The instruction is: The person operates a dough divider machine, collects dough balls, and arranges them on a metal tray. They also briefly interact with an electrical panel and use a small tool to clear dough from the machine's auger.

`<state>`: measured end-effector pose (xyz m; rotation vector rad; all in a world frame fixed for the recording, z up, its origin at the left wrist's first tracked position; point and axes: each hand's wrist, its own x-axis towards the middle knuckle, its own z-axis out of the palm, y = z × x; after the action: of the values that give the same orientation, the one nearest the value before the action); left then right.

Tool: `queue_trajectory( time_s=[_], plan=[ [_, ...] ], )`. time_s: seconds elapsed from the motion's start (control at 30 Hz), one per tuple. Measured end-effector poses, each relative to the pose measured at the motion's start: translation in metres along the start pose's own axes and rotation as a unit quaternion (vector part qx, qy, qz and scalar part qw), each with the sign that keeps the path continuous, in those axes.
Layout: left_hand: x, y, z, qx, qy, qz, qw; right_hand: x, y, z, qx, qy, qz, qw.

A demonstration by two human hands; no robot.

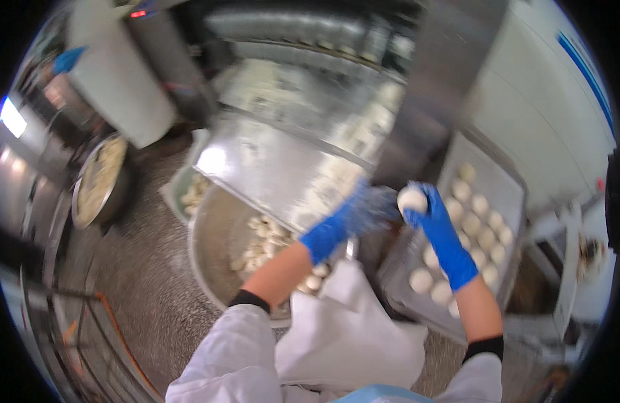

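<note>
My right hand (435,219), in a blue glove, holds a smooth white ball that looks like dough (412,200) near the upper left rim of a metal tray (491,151). My left hand (357,209), gloved in blue too, is at the right end of a floured metal chute (269,174). Its fingers are so motion-blurred that I cannot tell whether they hold anything. Several round dough balls (471,224) lie on the tray beneath and beside my right forearm. Below my left forearm, a large metal bowl (204,252) contains many small dough pieces (269,242).
A machine with a metal roller (289,25) stands beyond the chute. Left of the bowl is a pale green bin (181,186) with more pieces. Further left stands another bowl (78,201) of pale material. A wire rack (83,332) borders the lower left.
</note>
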<state>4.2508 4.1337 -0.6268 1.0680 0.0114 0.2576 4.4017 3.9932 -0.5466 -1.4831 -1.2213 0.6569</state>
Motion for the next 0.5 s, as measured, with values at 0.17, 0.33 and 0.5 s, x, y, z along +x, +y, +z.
queue_trajectory(
  time_s=[0.17,0.33,0.5],
  plan=[
    [-0.018,-0.051,-0.095,-0.315,0.345,-0.057,0.882,-0.005,-0.005,-0.063,0.398,-0.043,0.216,0.890],
    [0.003,-0.052,-0.112,-0.401,0.443,0.004,0.802,-0.006,0.043,-0.121,0.298,0.063,0.242,0.921],
    [0.000,-0.066,-0.136,-0.382,0.362,-0.001,0.850,0.053,0.108,-0.221,-0.123,0.205,0.268,0.933]
  ],
)
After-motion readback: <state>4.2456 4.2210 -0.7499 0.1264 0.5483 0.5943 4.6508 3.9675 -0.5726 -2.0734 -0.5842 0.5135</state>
